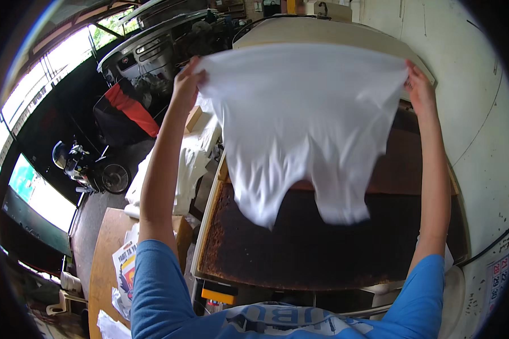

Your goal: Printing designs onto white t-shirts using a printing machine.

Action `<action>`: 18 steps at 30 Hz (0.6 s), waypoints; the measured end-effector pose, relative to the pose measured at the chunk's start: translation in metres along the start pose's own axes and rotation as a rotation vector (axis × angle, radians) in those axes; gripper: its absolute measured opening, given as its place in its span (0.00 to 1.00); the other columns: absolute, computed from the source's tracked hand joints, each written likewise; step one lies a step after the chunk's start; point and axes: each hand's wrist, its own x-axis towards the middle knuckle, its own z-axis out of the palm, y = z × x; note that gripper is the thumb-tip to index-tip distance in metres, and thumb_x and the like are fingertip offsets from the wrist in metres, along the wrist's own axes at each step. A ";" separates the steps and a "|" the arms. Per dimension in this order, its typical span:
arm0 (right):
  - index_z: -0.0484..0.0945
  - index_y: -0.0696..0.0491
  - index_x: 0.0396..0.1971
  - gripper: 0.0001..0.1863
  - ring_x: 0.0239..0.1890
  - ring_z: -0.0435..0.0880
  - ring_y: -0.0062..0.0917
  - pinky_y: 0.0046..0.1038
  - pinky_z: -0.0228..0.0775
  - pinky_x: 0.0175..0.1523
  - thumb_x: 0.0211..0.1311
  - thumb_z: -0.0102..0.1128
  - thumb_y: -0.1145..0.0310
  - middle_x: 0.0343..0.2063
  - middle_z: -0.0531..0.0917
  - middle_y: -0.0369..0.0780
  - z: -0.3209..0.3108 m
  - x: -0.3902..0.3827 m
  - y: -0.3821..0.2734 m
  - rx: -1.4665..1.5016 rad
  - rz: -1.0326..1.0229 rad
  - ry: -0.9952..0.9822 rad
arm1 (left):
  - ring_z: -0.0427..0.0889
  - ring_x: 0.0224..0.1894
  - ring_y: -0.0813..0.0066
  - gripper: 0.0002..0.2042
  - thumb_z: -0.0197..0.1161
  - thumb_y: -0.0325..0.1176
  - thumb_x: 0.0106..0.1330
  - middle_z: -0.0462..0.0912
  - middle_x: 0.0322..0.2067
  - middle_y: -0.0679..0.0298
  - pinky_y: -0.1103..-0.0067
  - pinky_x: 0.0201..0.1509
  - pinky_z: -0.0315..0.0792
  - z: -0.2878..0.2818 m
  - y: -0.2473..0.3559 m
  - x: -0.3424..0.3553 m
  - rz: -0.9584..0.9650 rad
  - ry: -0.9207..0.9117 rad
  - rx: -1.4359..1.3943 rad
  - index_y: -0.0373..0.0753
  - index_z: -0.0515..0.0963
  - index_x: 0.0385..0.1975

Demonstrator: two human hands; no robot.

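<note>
White garment [305,107], prob. light, soft & floppy, best gripped at its top corners, hung spread above the dark-topped table [305,243]; L hand [188,82] & R hand [418,87] each had fingers pinched on one such corner. No label visible on it; farther out, lettering showed on a printed sheet [128,272], wall calendar [500,271] & blue shirt [161,282].

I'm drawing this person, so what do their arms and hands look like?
The blue shirt has short, plain sleeves, leaving the forearms bare. The left hand and right hand wear no gloves, and no watch shows; blur makes rings hard to tell.
</note>
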 end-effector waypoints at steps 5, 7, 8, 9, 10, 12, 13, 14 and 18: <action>0.74 0.53 0.49 0.15 0.45 0.73 0.16 0.21 0.62 0.49 0.63 0.50 0.69 0.45 0.77 0.33 -0.002 0.008 0.000 0.024 -0.112 0.030 | 0.77 0.37 0.78 0.25 0.57 0.19 0.56 0.75 0.45 0.60 0.83 0.40 0.72 -0.010 0.009 0.013 0.136 -0.139 -0.081 0.38 0.66 0.57; 0.75 0.54 0.47 0.14 0.45 0.74 0.17 0.20 0.62 0.50 0.62 0.51 0.70 0.45 0.78 0.33 -0.011 0.002 0.024 -0.036 -0.041 0.017 | 0.76 0.42 0.79 0.25 0.57 0.23 0.57 0.73 0.49 0.61 0.84 0.45 0.70 -0.019 -0.013 0.002 0.015 -0.116 0.071 0.36 0.64 0.58; 0.75 0.55 0.45 0.14 0.45 0.74 0.17 0.19 0.63 0.51 0.59 0.54 0.71 0.43 0.79 0.33 -0.016 -0.002 0.044 -0.003 -0.063 0.025 | 0.75 0.45 0.79 0.26 0.57 0.25 0.58 0.72 0.51 0.62 0.85 0.48 0.69 -0.025 -0.027 -0.003 -0.017 -0.133 0.138 0.36 0.63 0.58; 0.77 0.56 0.43 0.13 0.45 0.75 0.18 0.19 0.63 0.51 0.56 0.56 0.73 0.41 0.79 0.35 -0.022 -0.005 0.063 -0.073 0.030 0.071 | 0.75 0.44 0.79 0.27 0.60 0.26 0.56 0.72 0.52 0.64 0.84 0.48 0.69 -0.031 -0.046 -0.010 -0.105 -0.114 0.153 0.35 0.63 0.58; 0.77 0.56 0.41 0.13 0.44 0.75 0.18 0.20 0.63 0.51 0.54 0.56 0.75 0.39 0.80 0.36 -0.029 -0.013 0.085 -0.082 0.063 0.075 | 0.75 0.44 0.79 0.28 0.61 0.27 0.55 0.72 0.51 0.63 0.83 0.49 0.69 -0.036 -0.064 -0.017 -0.245 -0.113 0.134 0.36 0.63 0.58; 0.78 0.57 0.40 0.13 0.40 0.77 0.19 0.20 0.66 0.48 0.53 0.56 0.78 0.37 0.81 0.36 -0.040 -0.028 0.130 -0.109 0.159 0.136 | 0.76 0.43 0.76 0.28 0.62 0.27 0.55 0.74 0.49 0.61 0.81 0.48 0.71 -0.045 -0.105 -0.033 -0.413 -0.080 0.172 0.41 0.65 0.58; 0.79 0.57 0.38 0.12 0.39 0.77 0.19 0.20 0.67 0.47 0.52 0.55 0.79 0.37 0.81 0.36 -0.046 -0.037 0.152 -0.113 0.172 0.155 | 0.78 0.40 0.75 0.28 0.63 0.27 0.54 0.75 0.48 0.59 0.81 0.44 0.73 -0.047 -0.125 -0.041 -0.451 -0.064 0.250 0.41 0.66 0.58; 0.79 0.57 0.37 0.12 0.37 0.77 0.18 0.20 0.68 0.46 0.51 0.54 0.80 0.35 0.81 0.36 -0.051 -0.048 0.173 -0.149 0.216 0.189 | 0.80 0.36 0.72 0.29 0.62 0.21 0.52 0.76 0.44 0.53 0.81 0.39 0.77 -0.049 -0.145 -0.054 -0.461 -0.029 0.199 0.37 0.65 0.57; 0.80 0.58 0.36 0.13 0.33 0.77 0.18 0.19 0.67 0.43 0.49 0.53 0.82 0.31 0.81 0.36 -0.075 -0.099 0.237 -0.202 0.339 0.281 | 0.77 0.44 0.69 0.28 0.59 0.22 0.55 0.71 0.50 0.52 0.79 0.47 0.75 -0.056 -0.203 -0.104 -0.590 -0.006 0.163 0.36 0.63 0.58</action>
